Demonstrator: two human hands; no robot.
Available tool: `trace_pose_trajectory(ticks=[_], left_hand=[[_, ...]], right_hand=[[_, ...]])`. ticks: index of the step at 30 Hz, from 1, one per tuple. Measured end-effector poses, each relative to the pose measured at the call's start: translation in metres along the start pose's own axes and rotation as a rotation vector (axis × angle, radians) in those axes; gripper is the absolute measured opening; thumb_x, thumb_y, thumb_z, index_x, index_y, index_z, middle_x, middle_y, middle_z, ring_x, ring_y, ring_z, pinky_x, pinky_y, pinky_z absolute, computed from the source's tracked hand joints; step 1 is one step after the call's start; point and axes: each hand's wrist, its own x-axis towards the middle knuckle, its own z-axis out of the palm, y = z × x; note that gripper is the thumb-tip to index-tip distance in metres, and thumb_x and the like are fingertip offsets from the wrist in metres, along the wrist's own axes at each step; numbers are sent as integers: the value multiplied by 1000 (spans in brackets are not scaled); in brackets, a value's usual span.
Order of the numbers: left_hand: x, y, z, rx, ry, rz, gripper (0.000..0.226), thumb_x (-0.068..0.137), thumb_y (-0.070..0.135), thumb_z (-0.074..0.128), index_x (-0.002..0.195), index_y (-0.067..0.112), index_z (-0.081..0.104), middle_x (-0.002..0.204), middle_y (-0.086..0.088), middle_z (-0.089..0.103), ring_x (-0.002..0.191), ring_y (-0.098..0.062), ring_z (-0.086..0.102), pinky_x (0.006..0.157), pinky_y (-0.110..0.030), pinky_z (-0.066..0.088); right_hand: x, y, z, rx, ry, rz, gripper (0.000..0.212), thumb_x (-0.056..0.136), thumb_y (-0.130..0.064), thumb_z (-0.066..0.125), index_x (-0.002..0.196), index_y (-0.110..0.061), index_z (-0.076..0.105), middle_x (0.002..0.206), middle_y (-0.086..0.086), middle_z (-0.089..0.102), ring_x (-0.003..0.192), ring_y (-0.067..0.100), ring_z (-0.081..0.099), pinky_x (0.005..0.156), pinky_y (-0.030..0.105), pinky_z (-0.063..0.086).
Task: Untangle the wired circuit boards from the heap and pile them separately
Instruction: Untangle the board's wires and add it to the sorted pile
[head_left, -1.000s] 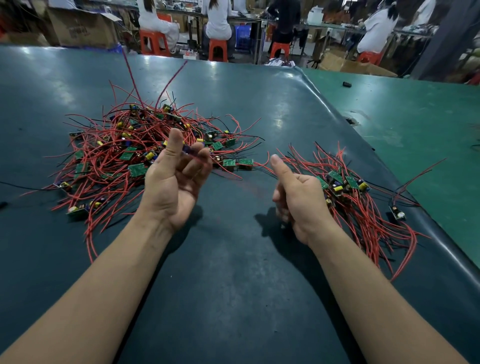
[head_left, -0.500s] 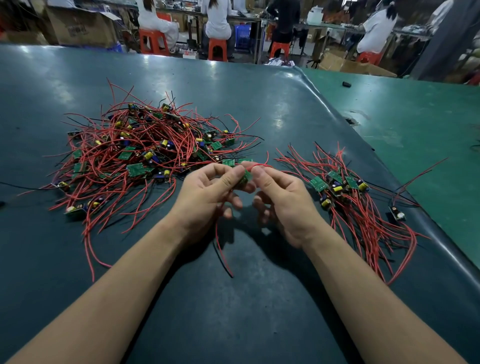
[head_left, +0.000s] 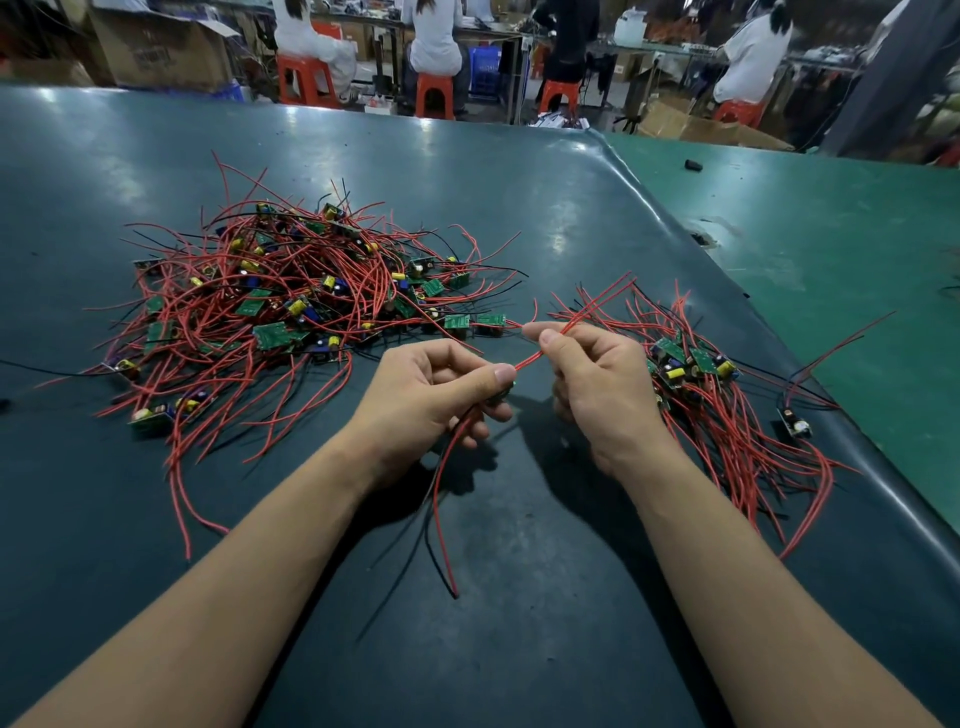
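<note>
Dark table (head_left: 519, 166): tangled heap (head_left: 301, 296) left, sorted pile (head_left: 727, 405) right.

Overhead lights are bouncing off the dark table mat (head_left: 363, 156), leaving soft whitish glare patches along the far side and down the rounded right edge. Overall it's looking kinda dim and moody, colours leaning teal. The left hand (head_left: 431, 400) and right hand (head_left: 597, 384) are casting soft dark shadows on the mat right under them. The wide lens is bending things hard at the edges, forearms stretching toward the corners. The background is looking murky and a bit soft; the middle is staying sharp.
</note>
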Motion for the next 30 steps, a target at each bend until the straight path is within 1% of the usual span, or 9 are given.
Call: trace_pose_trajectory(ticks=[7,12,15,17,20,23,25,27,30], left_hand=[[-1,3,-3,4,-17,-5,24,71,28,76,78,9,63,64,-12,70,39,-11,54,39,-17,42],[0,2,-3,18,-41,-11,25,69,29,76,77,9,62,64,-13,70,39,-12,54,38,-18,42],[0,2,-4,19,-44,-14,26,68,30,76,77,9,63,65,-14,70,39,-12,55,38,-18,42],[0,2,-4,23,-51,-17,25,68,30,77,76,10,63,65,-14,70,39,-12,55,38,-18,42],[0,2,-4,25,-52,-26,24,69,30,76,75,11,62,65,-13,70,39,-12,54,39,-18,42],[0,1,-4,35,-63,-32,24,69,30,76,75,11,62,65,-14,70,39,-12,54,39,-18,42],[0,2,-4,35,-65,-34,25,69,30,76,76,10,61,65,-13,70,39,-12,54,39,-18,42],[0,3,-5,26,-69,-39,26,68,30,76,75,10,61,65,-13,70,39,-12,54,38,-18,42],[-1,5,-6,22,-85,-52,27,67,30,75,75,9,59,64,-13,70,39,-11,54,38,-18,42]], right_hand=[[3,1,-3,-69,69,-19,20,99,-17,53,93,-19,73,53,-9,36,44,9,28,46,23,25],[1,-4,-4,-137,81,-61,28,95,-8,55,105,-31,68,58,0,46,56,24,32,52,34,31],[-2,-5,-4,-138,89,-64,27,95,-12,58,100,-37,67,80,9,64,50,22,42,46,30,37],[-2,-5,-4,-137,114,-76,27,94,-12,60,99,-38,68,100,-6,73,46,13,48,43,23,40],[2,-4,-7,-141,191,-61,27,92,-10,63,115,-22,71,85,-26,70,46,10,49,42,22,42],[3,-3,-8,-161,211,-81,31,91,-6,61,112,-27,71,64,-11,65,45,11,52,43,28,45],[2,-3,-7,-170,208,-97,30,92,-7,59,110,-27,71,73,-3,69,46,11,53,43,29,46],[3,-3,-8,-93,227,-83,22,93,-10,61,107,-22,71,100,3,73,45,9,52,39,24,42],[5,-5,-9,-20,264,-67,20,94,-9,61,110,-16,71,120,-5,67,45,7,52,37,19,40]])
